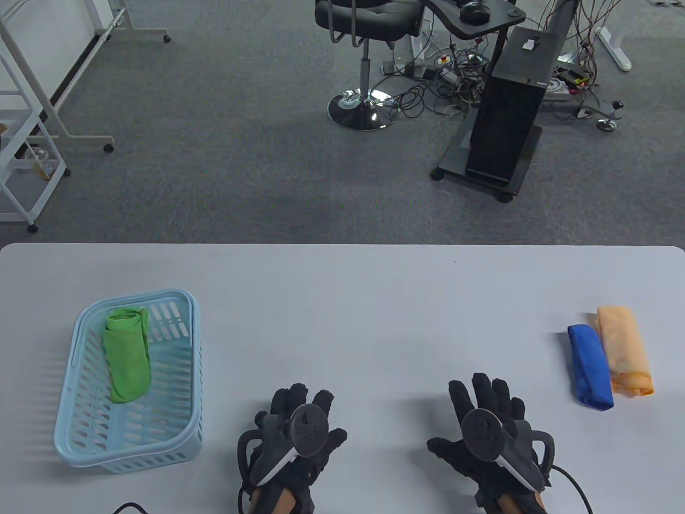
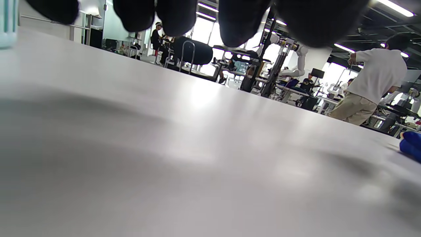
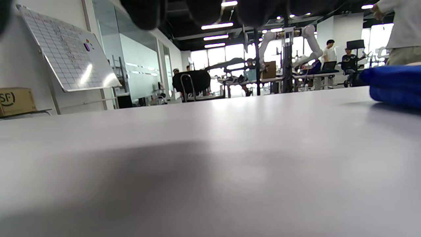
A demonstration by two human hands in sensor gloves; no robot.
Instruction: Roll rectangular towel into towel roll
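Observation:
A blue towel (image 1: 590,367) lies folded at the table's right, touching an orange towel (image 1: 624,349) on its right. The blue towel also shows in the right wrist view (image 3: 394,85) and at the edge of the left wrist view (image 2: 411,144). A rolled green towel (image 1: 126,354) lies in a light blue basket (image 1: 184,423) at the left. My left hand (image 1: 299,415) and right hand (image 1: 489,409) are spread flat and empty near the table's front edge, fingers pointing away. The right hand is left of the blue towel, apart from it.
The white table (image 1: 342,300) stretches between the basket and the towels. Beyond its far edge are carpet, a black chair (image 1: 366,32), a black computer stand (image 1: 508,123) and a white rack (image 1: 27,134). A black cable (image 1: 575,484) trails from the right hand.

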